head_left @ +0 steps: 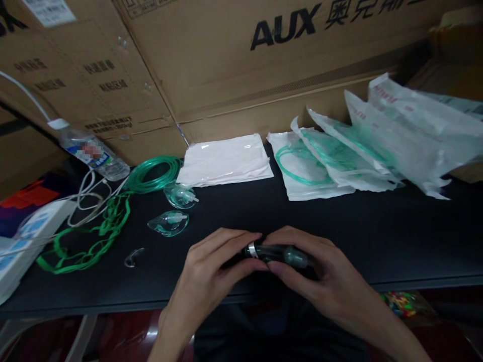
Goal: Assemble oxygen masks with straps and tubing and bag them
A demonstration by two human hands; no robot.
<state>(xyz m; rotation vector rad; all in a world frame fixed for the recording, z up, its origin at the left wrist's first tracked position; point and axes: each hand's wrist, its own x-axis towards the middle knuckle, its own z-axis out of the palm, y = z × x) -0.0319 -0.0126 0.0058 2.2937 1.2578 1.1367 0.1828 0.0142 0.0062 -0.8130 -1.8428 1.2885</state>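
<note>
Both hands hold a clear, dark-looking oxygen mask (278,253) over the near edge of the black table. Its silver nose strip (252,250) shows by the left fingers, and a greenish rounded connector (296,257) sits toward the right palm. My left hand (217,261) is closed on the left end, thumb below and fingers above. Similarly, my right hand (320,264) grips the other end; part of the mask is hidden inside both hands. Two clear green-tinted masks (169,223) lie left of my hands, near a small clear curved piece (134,258).
Green elastic straps (88,246), coiled green tubing (151,175) and a plastic bottle (94,153) are at left beside a power strip (35,236). White packets (226,161) and several bagged tubing sets (339,151) lie along the back, before cardboard boxes (234,65).
</note>
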